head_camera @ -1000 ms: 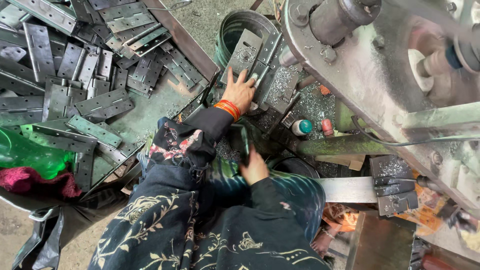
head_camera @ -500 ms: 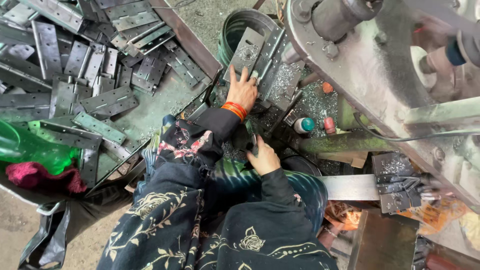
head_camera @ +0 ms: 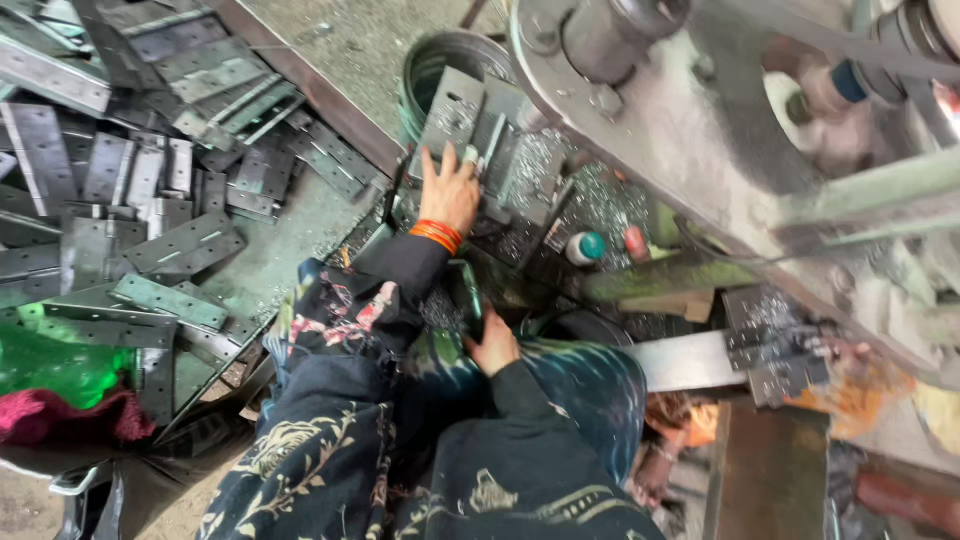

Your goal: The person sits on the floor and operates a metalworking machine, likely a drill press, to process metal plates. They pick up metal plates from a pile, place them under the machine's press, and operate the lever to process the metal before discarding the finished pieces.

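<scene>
My left hand [head_camera: 449, 192], with orange bangles at the wrist, reaches forward and rests with its fingers curled on a grey metal hinge plate [head_camera: 452, 118] lying on the machine bed. My right hand [head_camera: 494, 346] sits lower, close to my lap, and grips a dark flat metal piece [head_camera: 466, 292] that stands upright. Both arms wear dark floral sleeves. Metal shavings [head_camera: 600, 205] cover the bed beside the plates.
A heap of grey hinge plates [head_camera: 150, 200] fills the left side. A large metal press frame [head_camera: 680, 110] looms at the upper right. A green round container [head_camera: 430, 60] stands behind the plates. Green and red buttons [head_camera: 590, 246] sit right of my left hand. Green and pink cloth [head_camera: 60, 390] lies at the lower left.
My left hand has stayed on the hinge plate with only a slight shift. My right hand has moved a little to the right with the dark piece. The camera has drifted.
</scene>
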